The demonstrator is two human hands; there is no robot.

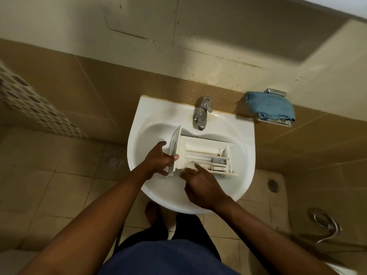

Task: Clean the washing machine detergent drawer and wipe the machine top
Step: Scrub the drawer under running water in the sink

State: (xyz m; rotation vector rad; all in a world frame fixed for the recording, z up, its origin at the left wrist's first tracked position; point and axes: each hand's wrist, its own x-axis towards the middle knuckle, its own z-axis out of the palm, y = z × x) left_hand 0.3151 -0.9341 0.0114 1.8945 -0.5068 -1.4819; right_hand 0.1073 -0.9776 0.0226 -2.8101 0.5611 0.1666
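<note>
Drawer (200, 153) in white sink (246, 155), L hand (158, 161) gripping; tan tiles (59, 86) around.

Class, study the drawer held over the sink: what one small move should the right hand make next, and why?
Probably the right hand should rub its forefinger along the near compartment of the detergent drawer: brownish residue shows there, and the left hand grips the front panel, steadying it in the sink.

A chrome tap (202, 113) stands at the back rim of the white basin (245, 155). Right of the basin, a blue cloth (270, 107) drapes over a metal wall holder (275, 92). One floor drain (113, 161) sits left of the basin and another drain (273, 185) sits right of it. A looped metal hose (327, 225) lies further right.
</note>
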